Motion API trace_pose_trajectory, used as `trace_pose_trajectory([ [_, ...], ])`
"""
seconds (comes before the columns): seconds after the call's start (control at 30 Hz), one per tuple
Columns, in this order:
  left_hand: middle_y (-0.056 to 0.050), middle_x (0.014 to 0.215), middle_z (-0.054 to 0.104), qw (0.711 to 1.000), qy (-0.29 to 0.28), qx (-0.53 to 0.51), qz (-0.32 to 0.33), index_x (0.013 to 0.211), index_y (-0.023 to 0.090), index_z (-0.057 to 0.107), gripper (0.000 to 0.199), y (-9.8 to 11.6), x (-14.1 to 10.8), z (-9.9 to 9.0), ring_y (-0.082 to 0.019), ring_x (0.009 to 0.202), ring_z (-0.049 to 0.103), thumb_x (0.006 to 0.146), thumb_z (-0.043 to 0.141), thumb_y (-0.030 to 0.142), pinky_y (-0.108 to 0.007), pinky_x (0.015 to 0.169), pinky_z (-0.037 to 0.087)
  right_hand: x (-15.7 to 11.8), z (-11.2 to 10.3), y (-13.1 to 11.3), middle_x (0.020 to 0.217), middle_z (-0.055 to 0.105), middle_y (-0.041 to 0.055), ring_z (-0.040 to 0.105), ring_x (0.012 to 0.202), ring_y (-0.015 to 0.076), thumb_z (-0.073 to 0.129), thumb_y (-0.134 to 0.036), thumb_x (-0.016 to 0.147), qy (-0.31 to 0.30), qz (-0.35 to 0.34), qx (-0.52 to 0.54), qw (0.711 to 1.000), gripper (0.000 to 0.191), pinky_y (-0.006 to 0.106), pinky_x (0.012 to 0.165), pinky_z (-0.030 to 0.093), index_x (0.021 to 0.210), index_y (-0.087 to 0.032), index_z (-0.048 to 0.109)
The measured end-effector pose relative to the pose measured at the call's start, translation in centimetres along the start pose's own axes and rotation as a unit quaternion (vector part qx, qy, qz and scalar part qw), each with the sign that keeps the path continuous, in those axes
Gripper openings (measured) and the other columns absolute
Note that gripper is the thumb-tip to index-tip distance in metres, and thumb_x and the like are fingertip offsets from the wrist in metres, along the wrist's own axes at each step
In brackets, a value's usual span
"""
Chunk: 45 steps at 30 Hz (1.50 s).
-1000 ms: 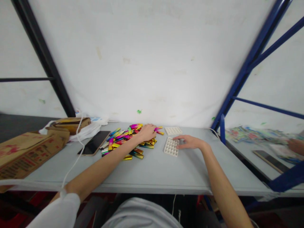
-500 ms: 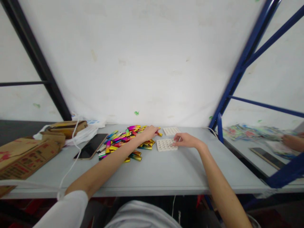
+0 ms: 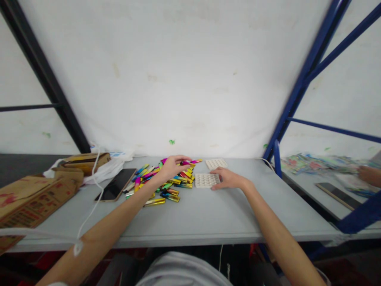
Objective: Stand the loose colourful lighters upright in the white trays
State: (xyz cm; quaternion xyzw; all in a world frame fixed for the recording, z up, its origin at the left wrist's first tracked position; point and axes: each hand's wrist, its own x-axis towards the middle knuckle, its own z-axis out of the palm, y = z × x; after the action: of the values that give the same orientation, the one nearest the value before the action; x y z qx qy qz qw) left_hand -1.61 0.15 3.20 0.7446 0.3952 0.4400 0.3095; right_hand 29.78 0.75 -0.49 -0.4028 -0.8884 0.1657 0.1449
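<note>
My left hand (image 3: 172,167) is over a pile of shiny, metallic-coloured flat sticks (image 3: 175,180), in gold, pink, green and blue. Its fingers are stretched out and apart, and no stick shows clearly in its grasp. On the right, my right hand (image 3: 228,178) has its thumb and fingers around the right end of a small white tray (image 3: 204,180) with rows of round hollows, which lies on the table. Behind it lies a second white tray (image 3: 216,163) of the same kind, which neither hand touches.
To the left of the pile lies a dark phone (image 3: 117,184). Farther left are a cardboard box (image 3: 38,198) and white plastic (image 3: 104,170), with a white cable (image 3: 89,214) hanging in front. Beyond a blue frame (image 3: 293,103), another person's hand (image 3: 369,174) is near colourful packets.
My left hand has drawn back leftward from the pile's right end, and its fingers have spread. My right hand has shifted slightly left, to the near tray's right end.
</note>
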Motion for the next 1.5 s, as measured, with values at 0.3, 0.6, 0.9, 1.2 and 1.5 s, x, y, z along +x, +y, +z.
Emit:
trace_pose_trajectory([
  [0.3,-0.009,0.09,0.077,1.0,0.006,-0.001,-0.005,0.093,0.016,0.071,0.036,-0.7,-2.0,1.1,-0.021,0.084,0.071,0.093,0.061,0.05,-0.031,0.078,0.056,1.3,3.1,-0.5,0.128,0.061,0.0186,0.06,0.118,0.0316,0.074,-0.059,0.086,0.089,-0.037,-0.011,0.995,0.072,0.047,0.106,0.047,0.139,-0.013,0.059],
  [0.6,-0.003,0.072,0.072,0.99,-0.095,-0.106,-0.022,0.094,0.019,0.057,0.036,1.6,-2.2,3.2,-0.015,0.063,0.061,0.094,0.058,0.055,-0.025,0.059,0.043,1.5,5.0,-1.5,0.133,0.057,0.0174,0.057,0.123,0.0326,0.064,-0.062,0.092,0.132,-0.046,-0.055,0.989,0.07,0.048,0.108,0.047,0.145,-0.017,0.054],
  [0.9,0.01,0.058,0.041,0.946,-0.095,-0.273,-0.146,0.097,0.023,0.05,0.045,1.8,-0.4,5.1,-0.008,0.041,0.038,0.09,0.054,0.067,-0.02,0.043,0.032,1.2,4.1,-1.6,0.124,0.059,0.0157,0.059,0.113,0.0307,0.07,-0.063,0.087,0.112,-0.044,-0.005,0.993,0.078,0.046,0.101,0.049,0.148,-0.018,0.05],
  [1.2,0.009,0.049,0.019,0.922,-0.097,-0.301,-0.223,0.062,0.023,0.034,0.053,2.6,-2.3,3.8,-0.007,0.041,0.011,0.09,0.038,0.068,-0.021,0.041,0.009,0.8,3.5,-0.7,0.126,0.059,0.0155,0.061,0.103,0.0268,0.074,-0.058,0.086,0.091,-0.042,0.042,0.994,0.075,0.043,0.093,0.053,0.146,-0.018,0.052],
  [1.5,0.007,0.051,0.02,0.943,-0.05,-0.247,-0.217,0.059,0.023,0.036,0.038,2.2,-2.2,4.0,-0.008,0.042,0.012,0.086,0.044,0.047,-0.024,0.042,0.008,0.6,3.1,-1.0,0.127,0.06,0.0161,0.062,0.103,0.027,0.076,-0.058,0.084,0.078,-0.035,0.041,0.995,0.076,0.044,0.094,0.053,0.146,-0.018,0.053],
])
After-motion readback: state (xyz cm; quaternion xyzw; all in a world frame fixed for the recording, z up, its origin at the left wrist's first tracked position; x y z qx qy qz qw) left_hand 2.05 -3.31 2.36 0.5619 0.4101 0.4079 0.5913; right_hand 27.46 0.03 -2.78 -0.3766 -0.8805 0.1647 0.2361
